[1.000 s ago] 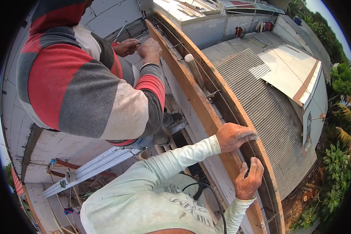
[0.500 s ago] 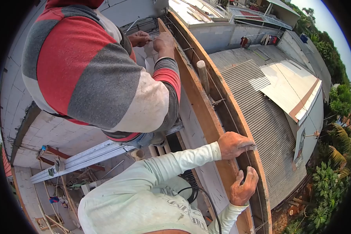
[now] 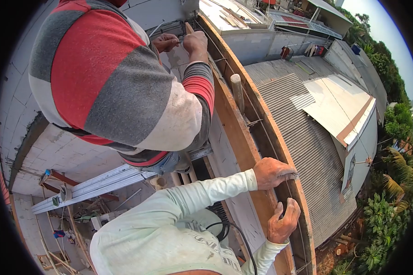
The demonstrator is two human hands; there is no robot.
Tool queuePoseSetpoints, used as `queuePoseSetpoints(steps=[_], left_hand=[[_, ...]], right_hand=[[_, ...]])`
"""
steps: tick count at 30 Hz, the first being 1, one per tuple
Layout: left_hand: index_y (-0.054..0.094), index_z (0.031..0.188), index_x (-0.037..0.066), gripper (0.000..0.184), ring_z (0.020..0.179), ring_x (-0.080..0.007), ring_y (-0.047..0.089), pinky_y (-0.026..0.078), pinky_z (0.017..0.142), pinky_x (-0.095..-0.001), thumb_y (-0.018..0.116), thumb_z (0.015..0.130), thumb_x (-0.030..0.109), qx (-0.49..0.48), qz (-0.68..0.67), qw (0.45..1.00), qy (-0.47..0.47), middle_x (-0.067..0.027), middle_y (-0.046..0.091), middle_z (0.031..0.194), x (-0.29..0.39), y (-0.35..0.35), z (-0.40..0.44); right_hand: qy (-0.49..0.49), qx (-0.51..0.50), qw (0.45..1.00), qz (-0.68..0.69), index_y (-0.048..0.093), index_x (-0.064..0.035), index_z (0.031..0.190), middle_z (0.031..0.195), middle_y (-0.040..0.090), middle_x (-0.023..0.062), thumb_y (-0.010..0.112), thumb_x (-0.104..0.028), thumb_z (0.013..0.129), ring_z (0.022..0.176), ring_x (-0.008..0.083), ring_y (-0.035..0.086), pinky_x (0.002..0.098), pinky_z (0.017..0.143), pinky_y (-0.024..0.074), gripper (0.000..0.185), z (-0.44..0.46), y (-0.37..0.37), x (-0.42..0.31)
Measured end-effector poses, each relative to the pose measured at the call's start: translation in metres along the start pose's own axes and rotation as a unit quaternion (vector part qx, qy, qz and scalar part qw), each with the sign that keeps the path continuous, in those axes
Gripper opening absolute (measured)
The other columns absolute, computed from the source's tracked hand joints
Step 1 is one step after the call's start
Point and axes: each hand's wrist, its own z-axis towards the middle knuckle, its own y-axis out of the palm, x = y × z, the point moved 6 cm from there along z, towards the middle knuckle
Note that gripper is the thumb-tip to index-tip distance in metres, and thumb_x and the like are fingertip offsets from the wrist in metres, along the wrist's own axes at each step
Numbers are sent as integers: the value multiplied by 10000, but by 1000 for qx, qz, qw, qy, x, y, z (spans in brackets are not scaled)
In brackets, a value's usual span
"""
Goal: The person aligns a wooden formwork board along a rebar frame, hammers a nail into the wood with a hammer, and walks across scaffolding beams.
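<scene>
Co-worker's hand (image 3: pixel 196 43) farther along inner board (image 3: pixel 237 137), beyond the round post (image 3: pixel 237 94)

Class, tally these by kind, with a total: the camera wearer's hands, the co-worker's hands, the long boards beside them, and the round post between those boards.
Wearer's left hand and right hand: 2
Co-worker's nearer hand and farther hand: 2
Inner board and outer board: 2
Round post: 1
Total: 7

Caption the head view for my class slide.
Left hand and right hand at long brown wooden boards, a red-grey-white striped sleeve beyond.
</scene>
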Motion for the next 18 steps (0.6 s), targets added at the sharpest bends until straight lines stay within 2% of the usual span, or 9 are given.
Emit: queuePoseSetpoints(steps=[18], left_hand=[[664,1020,90,190,769,-257,699,563,681,-355,619,913,241,-8,6,1000,-4,-77,719,872,-2,2,-1]], right_hand=[[5,5,1000,5,601,90,1110,1113,588,242,659,-18,806,1028,394,595,460,882,496,328,0,-1,-1]])
